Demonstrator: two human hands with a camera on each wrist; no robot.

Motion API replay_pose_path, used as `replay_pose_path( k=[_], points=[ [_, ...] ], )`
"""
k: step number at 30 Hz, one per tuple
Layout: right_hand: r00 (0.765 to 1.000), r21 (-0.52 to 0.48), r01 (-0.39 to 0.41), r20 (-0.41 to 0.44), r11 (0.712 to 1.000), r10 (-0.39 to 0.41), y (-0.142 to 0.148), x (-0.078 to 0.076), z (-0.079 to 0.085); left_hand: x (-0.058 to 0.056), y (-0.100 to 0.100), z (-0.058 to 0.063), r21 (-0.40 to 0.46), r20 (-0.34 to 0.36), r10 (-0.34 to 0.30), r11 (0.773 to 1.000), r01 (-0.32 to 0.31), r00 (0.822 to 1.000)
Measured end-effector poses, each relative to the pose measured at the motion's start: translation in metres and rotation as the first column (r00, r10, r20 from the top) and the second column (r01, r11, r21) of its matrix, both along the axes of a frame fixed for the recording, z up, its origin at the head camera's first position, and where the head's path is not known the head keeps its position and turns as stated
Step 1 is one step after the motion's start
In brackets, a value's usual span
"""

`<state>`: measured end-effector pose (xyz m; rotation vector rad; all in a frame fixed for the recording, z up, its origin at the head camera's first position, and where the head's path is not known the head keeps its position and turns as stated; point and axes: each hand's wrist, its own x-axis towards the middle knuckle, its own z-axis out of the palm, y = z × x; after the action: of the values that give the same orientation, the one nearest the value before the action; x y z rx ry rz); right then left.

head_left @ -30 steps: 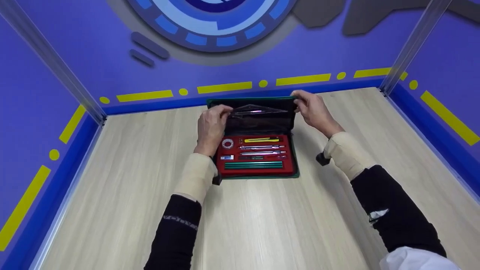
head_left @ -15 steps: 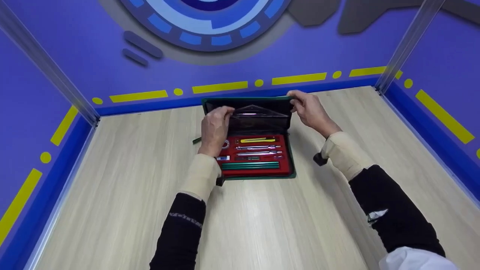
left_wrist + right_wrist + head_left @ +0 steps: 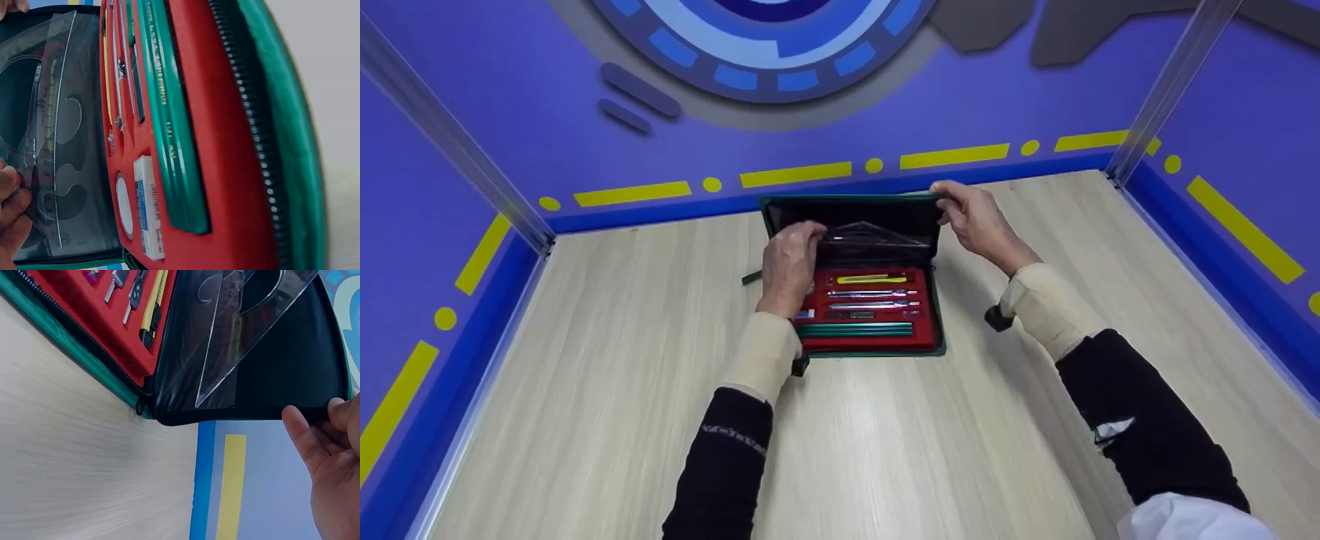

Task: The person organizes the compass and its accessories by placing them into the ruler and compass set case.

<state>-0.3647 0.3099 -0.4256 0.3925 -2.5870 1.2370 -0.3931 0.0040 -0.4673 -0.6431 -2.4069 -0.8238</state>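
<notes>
A zip-up drawing set case (image 3: 928, 334) lies unfolded on the table, its green-edged black lid (image 3: 896, 212) raised at the back. A clear triangular set square (image 3: 49, 112) sits partly inside the lid's transparent pocket (image 3: 188, 385). My left hand (image 3: 789, 268) pinches one corner of this set square between thumb and fingers. At the lid's upper right corner, my right hand (image 3: 981, 227) grips the edge with thumb and fingers. The red tray holds a yellow cutter (image 3: 872, 280), silver compass-like tools (image 3: 874, 305), green pencils (image 3: 169, 129) and an eraser (image 3: 148, 208).
Pale wooden tabletop (image 3: 870, 450) surrounds the case. A blue-purple printed wall (image 3: 780, 142) rises close behind the lid, with side walls left and right. A dark green strap (image 3: 751, 277) sticks out at the case's left side.
The set square has slid lower in the lid pocket, and my left hand has moved down with it. My right hand keeps its hold on the lid corner. The head view has shifted slightly.
</notes>
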Motion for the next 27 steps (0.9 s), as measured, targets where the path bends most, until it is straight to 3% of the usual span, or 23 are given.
replay_pose_path(
  k=[4, 9, 14, 20, 27],
  points=[
    [1.0, 0.004, -0.01, -0.021, 1.0, 0.01, 0.0, 0.0, 0.001, 0.0, -0.002, 0.005, 0.016, -0.082, 0.008, 1.0, -0.007, 0.997],
    [0.999, 0.008, -0.008, -0.037, 1.0, 0.008, 0.0, -0.001, -0.001, 0.002, -0.003, 0.012, 0.037, -0.236, 0.005, 0.999, 0.004, 0.972],
    [0.999, 0.0, -0.007, -0.031, 1.0, 0.007, -0.002, -0.001, -0.001, 0.003, -0.002, 0.01, 0.017, -0.292, 0.003, 1.0, 0.002, 0.956],
    [1.0, -0.003, -0.011, -0.026, 1.0, 0.011, -0.002, -0.002, -0.002, 0.004, 0.0, 0.008, -0.029, -0.274, 0.011, 0.999, -0.019, 0.962],
    [1.0, 0.007, 0.002, -0.005, 1.0, -0.002, 0.0, -0.001, -0.001, 0.004, 0.002, 0.015, -0.118, -0.091, 0.019, 0.993, -0.03, 0.996]
  ],
)
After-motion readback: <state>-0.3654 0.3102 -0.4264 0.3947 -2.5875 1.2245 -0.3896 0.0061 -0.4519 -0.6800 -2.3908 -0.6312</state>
